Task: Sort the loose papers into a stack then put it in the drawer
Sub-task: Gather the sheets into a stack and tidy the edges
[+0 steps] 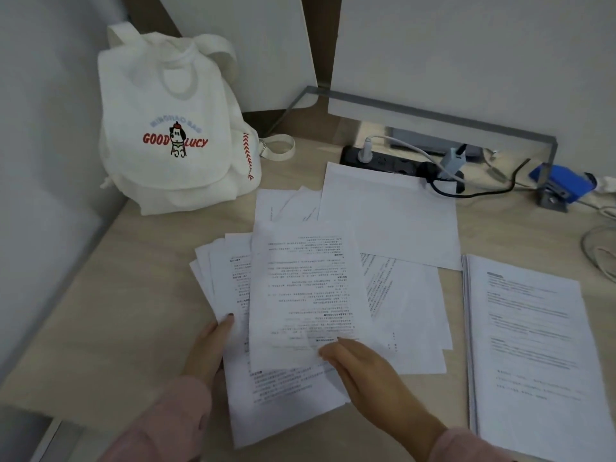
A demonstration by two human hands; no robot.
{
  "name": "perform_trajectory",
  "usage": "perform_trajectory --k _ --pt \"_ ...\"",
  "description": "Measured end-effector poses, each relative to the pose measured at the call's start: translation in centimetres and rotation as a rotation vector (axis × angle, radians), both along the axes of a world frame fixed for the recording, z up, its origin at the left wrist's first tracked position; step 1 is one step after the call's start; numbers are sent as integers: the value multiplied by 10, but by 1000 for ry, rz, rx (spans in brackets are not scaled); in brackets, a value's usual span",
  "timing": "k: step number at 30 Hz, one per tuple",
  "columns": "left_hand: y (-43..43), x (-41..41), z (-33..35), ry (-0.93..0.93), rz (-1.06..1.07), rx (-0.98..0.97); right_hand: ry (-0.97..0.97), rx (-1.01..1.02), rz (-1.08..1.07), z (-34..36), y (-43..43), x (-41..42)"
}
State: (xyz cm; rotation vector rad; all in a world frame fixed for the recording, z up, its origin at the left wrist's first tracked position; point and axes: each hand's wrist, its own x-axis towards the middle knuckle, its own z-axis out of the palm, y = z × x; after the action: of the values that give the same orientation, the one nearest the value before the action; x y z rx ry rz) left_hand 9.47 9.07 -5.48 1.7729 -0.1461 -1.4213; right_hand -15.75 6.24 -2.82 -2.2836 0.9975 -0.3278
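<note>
Loose printed papers lie spread over the middle of the wooden desk (pixel 110 295). My left hand (pixel 208 348) grips the left edge of a fanned bunch of sheets (pixel 216 278). My right hand (pixel 363 371) pinches the bottom edge of a single printed sheet (pixel 306 295) lying over that bunch. More sheets sit behind: a blank-looking sheet (pixel 390 215) at the back and printed ones (pixel 410 301) to the right. A neat squared stack of papers (pixel 530 348) rests at the right side. No drawer is visible.
A white backpack (pixel 166 128) printed "GOOD LUCY" stands at the back left. A black power strip (pixel 383 160) with plugs and cables lies behind the papers under a grey metal stand (pixel 466 120). A blue stapler (pixel 563 185) sits at the far right.
</note>
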Motion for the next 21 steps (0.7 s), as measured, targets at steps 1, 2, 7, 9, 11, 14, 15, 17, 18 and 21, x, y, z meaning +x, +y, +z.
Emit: perform_trajectory --k 1,2,7,9,11,14,15,17,18,21 --pt "-1 -1 0 11 1 3 4 31 5 -2 1 -1" --pt "-2 -1 1 17 -20 -8 7 52 8 -5 2 -2" --pt "-7 -6 4 -75 -204 -56 17 133 5 -14 3 -4" --pt "-7 -5 -2 -104 -219 -54 1 236 -10 -6 1 -4" --pt "-8 -4 -3 -123 -231 -48 -52 405 -128 5 -9 -5" --pt "-8 -1 -4 -122 -248 -62 -39 375 -533 0 -47 -9" --pt "-8 -1 -4 -118 -250 -64 -10 396 -670 -4 -62 -10" --pt "-8 -1 -4 -98 -244 -76 17 526 -846 -11 -87 -8" --pt "-7 -1 -4 -89 -241 -87 20 587 -879 -15 -96 -8" --pt "-6 -3 0 -88 -241 -124 -46 727 -908 -20 -111 -3"
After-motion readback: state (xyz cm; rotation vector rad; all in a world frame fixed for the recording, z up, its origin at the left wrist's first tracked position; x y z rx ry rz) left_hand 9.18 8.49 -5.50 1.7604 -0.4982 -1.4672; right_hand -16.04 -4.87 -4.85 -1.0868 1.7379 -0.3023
